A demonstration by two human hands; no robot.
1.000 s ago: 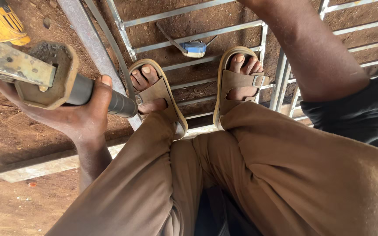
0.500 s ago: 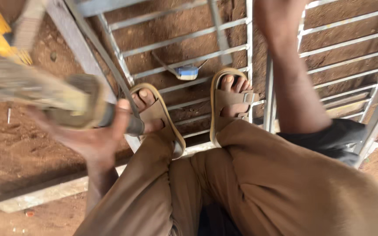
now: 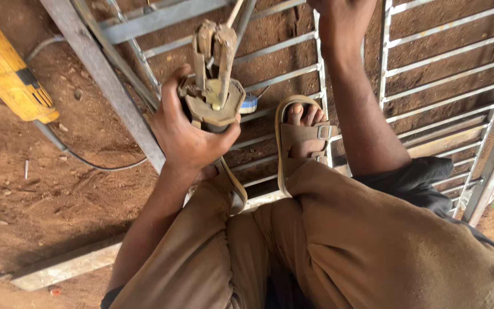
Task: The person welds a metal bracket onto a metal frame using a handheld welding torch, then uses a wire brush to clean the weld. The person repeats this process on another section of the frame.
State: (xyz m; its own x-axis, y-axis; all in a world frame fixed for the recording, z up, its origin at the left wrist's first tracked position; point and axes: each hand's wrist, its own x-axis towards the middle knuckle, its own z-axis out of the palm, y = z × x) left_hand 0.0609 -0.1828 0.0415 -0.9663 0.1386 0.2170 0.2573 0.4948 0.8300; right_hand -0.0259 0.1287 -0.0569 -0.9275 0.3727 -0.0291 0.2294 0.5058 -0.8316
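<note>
My left hand is shut on the handle of a rusty welding electrode holder. It holds the tool upright over my left foot, jaws pointing away from me, with a thin rod in the jaws. My right arm reaches forward. My right hand rests at the top edge, by an upright bar of the grey metal grille. Its fingers are cut off by the frame. My right foot in a tan sandal stands on the grille bars.
A yellow angle grinder lies on the red dirt at the far left, with its dark cable trailing toward the grille's thick frame bar. A small blue and white object lies between the bars. A flat metal strip lies near my left knee.
My left hand swung the holder from pointing left, out at the side, to upright in the middle over my left foot. My right arm shifted left and further forward.
</note>
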